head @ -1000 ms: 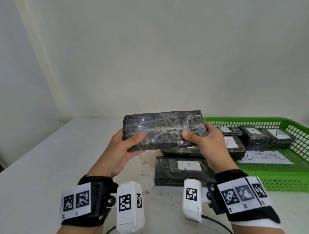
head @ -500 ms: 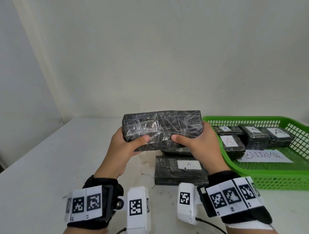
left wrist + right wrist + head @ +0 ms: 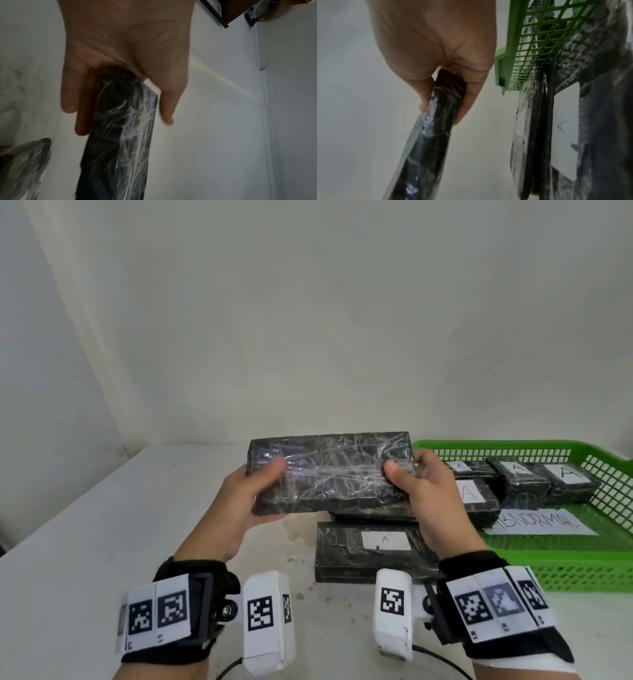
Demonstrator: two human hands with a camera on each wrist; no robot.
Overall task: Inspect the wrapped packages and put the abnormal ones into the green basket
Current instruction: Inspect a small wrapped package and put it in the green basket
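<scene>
The left hand (image 3: 239, 508) shows a thumb smeared by motion blur on the held package (image 3: 330, 470), whose underside faces away. That package hides most of a second one (image 3: 373, 513) on the table (image 3: 85, 542). The right hand (image 3: 431, 501) covers part of a red-lettered label (image 3: 471, 491) in the basket (image 3: 582, 573), cut off at the frame's right edge.

Soft, even light fills the head view, edges bowed; both wrist views are dimmer, smeared, glare on film.

I am seeing black package (image 3: 329, 470) wearing shiny, crinkly clear plastic wrap. Green basket (image 3: 582, 570) looking like hard plastic net. Paper label (image 3: 385, 541) looking dull white. Table (image 3: 85, 542) looking smooth.
</scene>
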